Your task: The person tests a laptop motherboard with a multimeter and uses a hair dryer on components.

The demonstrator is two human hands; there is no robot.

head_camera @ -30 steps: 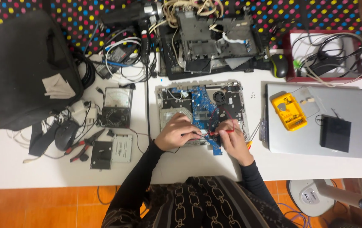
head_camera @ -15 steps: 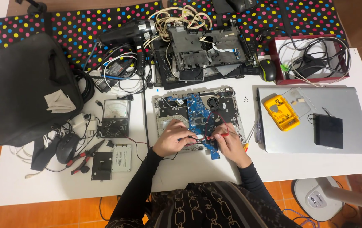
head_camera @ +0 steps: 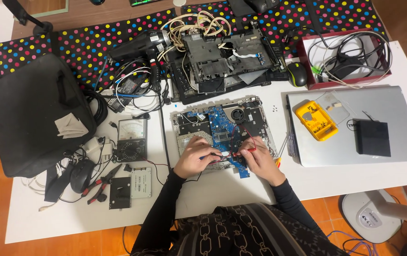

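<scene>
An opened laptop base [head_camera: 224, 130] lies at the centre of the white table [head_camera: 345, 178], its blue circuit board [head_camera: 217, 125] and round cooling fan [head_camera: 237, 114] exposed. The left hand [head_camera: 193, 157] is curled around a black test probe [head_camera: 206, 156]; the right hand [head_camera: 259, 156] pinches a red test probe [head_camera: 248, 150]. Both tips rest close together on the near part of the board, with red and black leads looping over it. The cover is already off and probing is under way; the base shows no sign of reassembly, and no reading can be made out.

To the left, an analogue multimeter [head_camera: 131, 139] sits beside pliers [head_camera: 100, 183], a computer mouse [head_camera: 81, 174] and two flat drives [head_camera: 130, 187]. To the right, a closed silver laptop [head_camera: 397, 118] carries a yellow parts tray [head_camera: 316, 120] and a black box [head_camera: 373, 138]. Farther off lie a second dismantled chassis [head_camera: 222, 59], a black hair dryer [head_camera: 139, 47] and a red box of cables [head_camera: 345, 57]. A black bag [head_camera: 32, 114] occupies the far left.
</scene>
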